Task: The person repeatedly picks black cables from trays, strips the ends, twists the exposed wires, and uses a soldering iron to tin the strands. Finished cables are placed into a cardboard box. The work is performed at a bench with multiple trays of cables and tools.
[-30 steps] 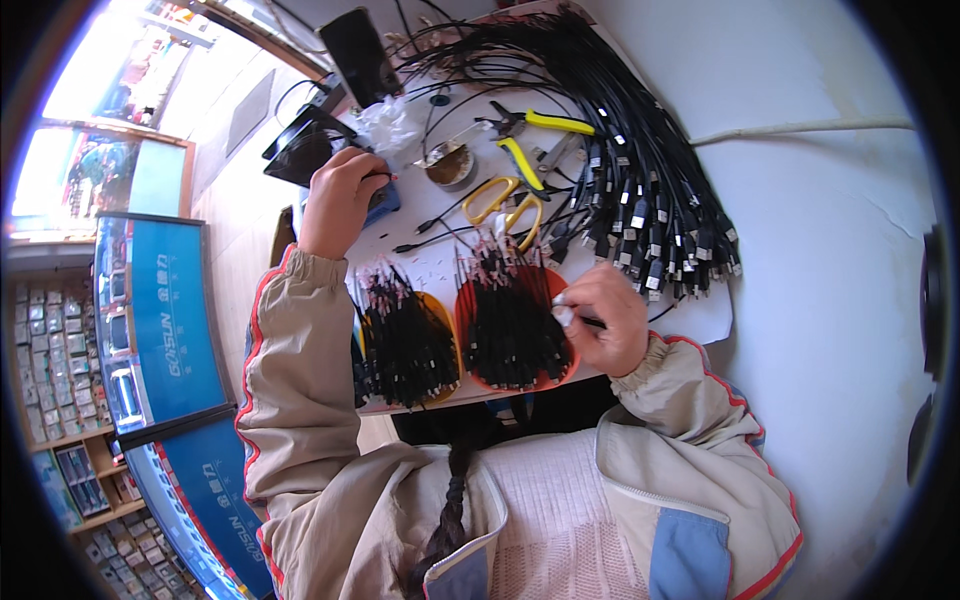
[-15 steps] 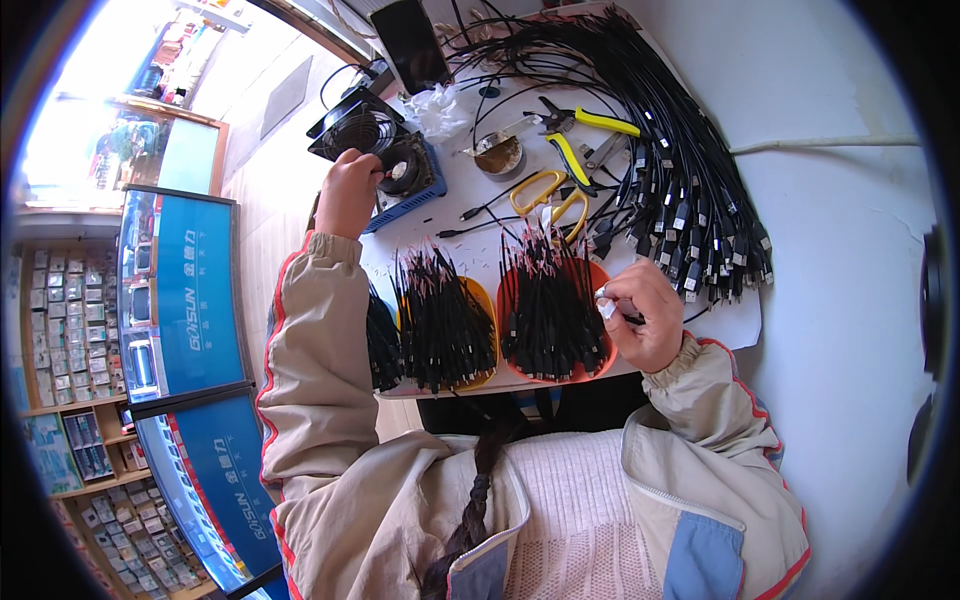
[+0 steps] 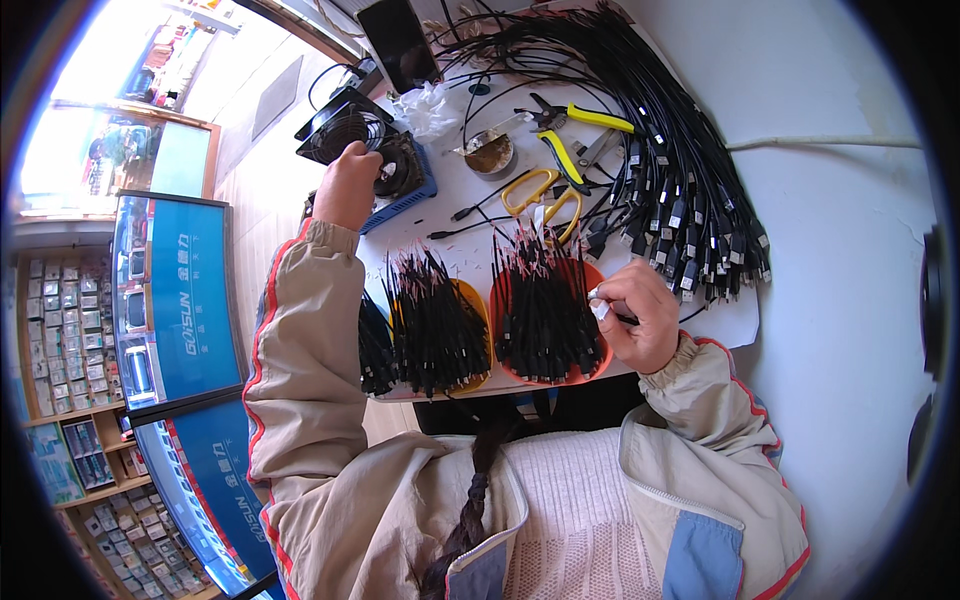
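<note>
Scrap point(image 3: 600, 309), white, soft-looking and crumpled, sat right of centre, pinched between thumb and fingers of right hand point(image 3: 645, 314) beside red cup point(image 3: 602, 353), probably to be handy. Left hand point(image 3: 350, 187) was at blue-sided box point(image 3: 408, 205), upper left of centre, fingers curled; couldn't tell if they gripped anything. Short black cables point(image 3: 545, 335) stood in red cup, thin pinkish ends up, likely for easy picking. Long flexible cables point(image 3: 672, 140) fanned across upper right, plug ends bunched, presumably against tangling.

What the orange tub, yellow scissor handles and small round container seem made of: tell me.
Orange tub: probably plastic, smooth and evenly coloured. Yellow scissor handles: likely moulded plastic, rounded loops in one solid colour. Small round container: perhaps metal, given its silvery wall.
</note>
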Tool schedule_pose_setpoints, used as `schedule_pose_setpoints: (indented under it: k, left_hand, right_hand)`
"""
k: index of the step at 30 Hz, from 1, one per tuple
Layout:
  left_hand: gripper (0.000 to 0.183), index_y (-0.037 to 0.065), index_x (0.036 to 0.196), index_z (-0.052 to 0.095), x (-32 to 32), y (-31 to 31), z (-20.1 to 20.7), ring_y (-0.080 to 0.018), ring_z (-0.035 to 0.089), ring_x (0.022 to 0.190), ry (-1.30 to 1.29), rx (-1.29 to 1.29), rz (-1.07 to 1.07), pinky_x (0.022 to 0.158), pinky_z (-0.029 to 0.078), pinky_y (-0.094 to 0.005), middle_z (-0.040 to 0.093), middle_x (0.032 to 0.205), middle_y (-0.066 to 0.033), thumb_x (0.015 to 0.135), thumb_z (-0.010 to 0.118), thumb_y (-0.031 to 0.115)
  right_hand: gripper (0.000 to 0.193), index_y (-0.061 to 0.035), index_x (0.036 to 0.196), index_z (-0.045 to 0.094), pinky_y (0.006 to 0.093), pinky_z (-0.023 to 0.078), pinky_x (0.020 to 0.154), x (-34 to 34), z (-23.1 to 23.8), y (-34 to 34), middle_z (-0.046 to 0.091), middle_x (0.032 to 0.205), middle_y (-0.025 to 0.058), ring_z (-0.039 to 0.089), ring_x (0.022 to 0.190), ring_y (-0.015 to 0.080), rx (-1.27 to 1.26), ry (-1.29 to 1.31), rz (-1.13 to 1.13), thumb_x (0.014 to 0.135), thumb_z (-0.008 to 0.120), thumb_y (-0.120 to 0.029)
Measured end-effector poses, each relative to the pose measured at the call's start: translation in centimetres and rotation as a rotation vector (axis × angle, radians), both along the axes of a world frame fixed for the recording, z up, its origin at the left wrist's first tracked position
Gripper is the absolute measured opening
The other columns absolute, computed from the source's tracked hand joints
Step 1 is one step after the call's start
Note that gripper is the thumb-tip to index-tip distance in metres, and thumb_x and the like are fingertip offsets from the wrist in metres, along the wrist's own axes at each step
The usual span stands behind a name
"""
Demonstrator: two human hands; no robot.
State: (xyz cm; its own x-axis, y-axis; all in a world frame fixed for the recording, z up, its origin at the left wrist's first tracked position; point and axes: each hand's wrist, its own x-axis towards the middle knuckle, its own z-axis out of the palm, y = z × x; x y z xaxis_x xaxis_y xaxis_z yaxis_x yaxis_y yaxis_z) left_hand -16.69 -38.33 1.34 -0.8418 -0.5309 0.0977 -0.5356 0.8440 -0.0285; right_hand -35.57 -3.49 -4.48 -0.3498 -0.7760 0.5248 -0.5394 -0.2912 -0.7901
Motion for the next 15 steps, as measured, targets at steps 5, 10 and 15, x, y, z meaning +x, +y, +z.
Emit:
schedule_pose_setpoints:
  k: [5,10,15]
  left_hand:
    - [0.008,0.0,0.084,0.066,0.1,-0.3,-0.3,-0.0352,0.061,0.079,-0.029,-0.029,-0.02,0.071,0.049,-0.0416,0.054,0.084,-0.0156,0.078,0.063,-0.003]
    - [0.006,0.0,0.081,0.064,0.2,-0.3,-0.3,-0.0358,0.063,0.079,0.018,-0.021,-0.011,0.071,0.051,-0.0415,0.056,0.084,-0.0153,0.077,0.06,-0.003]
    - [0.012,-0.002,0.089,0.069,1.0,1.7,2.1,-0.0284,0.062,0.073,0.323,0.114,-0.003,0.068,0.049,-0.0329,0.063,0.083,-0.0138,0.078,0.067,0.0]
  right_hand:
    - [0.013,-0.0014,0.087,0.059,0.0341,0.047,0.063,0.0,0.0,0.0,0.06,0.08,0.0103,0.056,0.07,0.0267,-0.01,0.017,-0.001,0.074,0.063,-0.002]
    - [0.012,-0.0016,0.086,0.06,0.034,0.047,0.063,0.1,0.0,0.1,0.06,0.079,0.0099,0.056,0.069,0.0262,-0.048,0.036,-0.022,0.075,0.063,-0.003]
    - [0.009,-0.0021,0.086,0.06,0.0334,0.046,0.062,0.3,0.2,0.9,0.06,0.078,0.0096,0.056,0.069,0.0255,-0.084,0.038,-0.086,0.078,0.064,-0.005]
